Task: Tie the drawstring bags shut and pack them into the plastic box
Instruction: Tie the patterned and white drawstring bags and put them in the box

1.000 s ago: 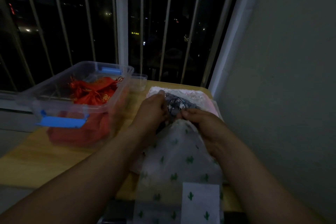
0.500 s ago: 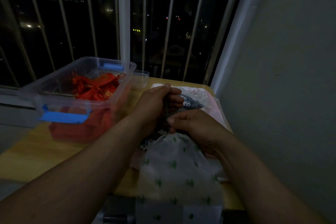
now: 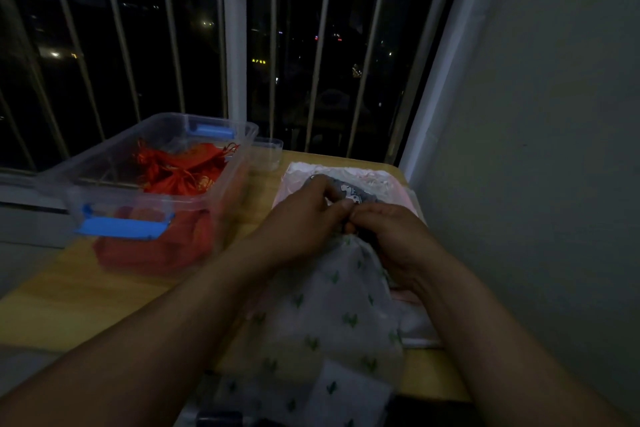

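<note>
A white drawstring bag with green cactus print (image 3: pixel 332 308) lies on the wooden table in front of me, its gathered neck pointing away. My left hand (image 3: pixel 304 215) and my right hand (image 3: pixel 391 236) meet at that neck, fingers curled and pinching the cord, which is too dark to see clearly. A grey patterned bag (image 3: pixel 353 192) lies just beyond my hands on a pile of pale pink and white bags (image 3: pixel 388 180). The clear plastic box (image 3: pixel 221 180) with blue latches stands at the left, with red drawstring bags (image 3: pixel 183 166) inside.
The wooden table (image 3: pixel 86 302) ends at a window with metal bars (image 3: pixel 235 45) behind. A grey wall (image 3: pixel 540 149) runs close along the right side. A small clear container (image 3: pixel 270 152) stands behind the box.
My hands have come closer together at the neck of the cactus bag, the left hand drawing in toward the right. The view has tilted a little.
</note>
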